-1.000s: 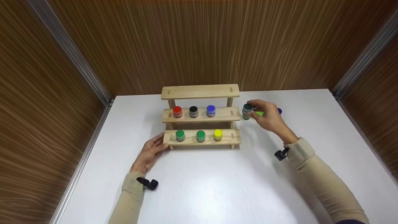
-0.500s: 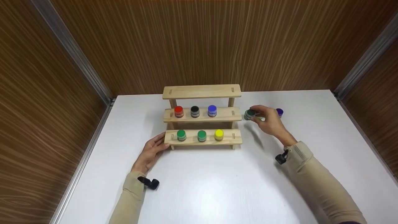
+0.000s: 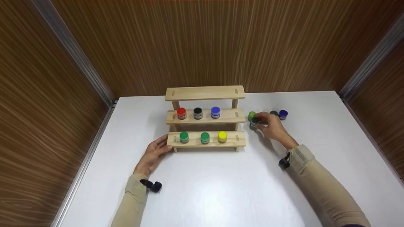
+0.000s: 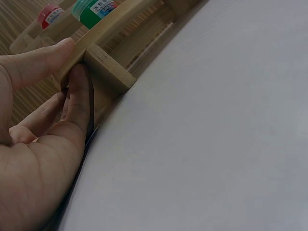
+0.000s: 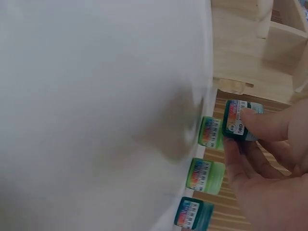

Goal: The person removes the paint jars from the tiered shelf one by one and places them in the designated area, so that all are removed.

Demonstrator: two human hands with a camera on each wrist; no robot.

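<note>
Dark jar (image 3: 254,121) sits right of the rack (image 3: 234,103). Nearest is the left hand (image 3: 152,156), pinching the rack's left end, thumb on top, fingers below. Low shelf (image 3: 230,142) has two green jars (image 3: 184,137) and a yellow one (image 3: 222,137). Farther back, the right hand (image 3: 273,126) has that dark jar pinched just nearside of a light green jar (image 3: 251,115). Red (image 3: 181,113), black (image 3: 198,113) and blue jars (image 3: 215,113) line the middle shelf (image 3: 232,118). Top shelf (image 3: 204,93)'s farthest.

left hand (image 3: 153,156) gripping, right hand (image 3: 273,126) pinching, stretched farther forward than the left
</note>
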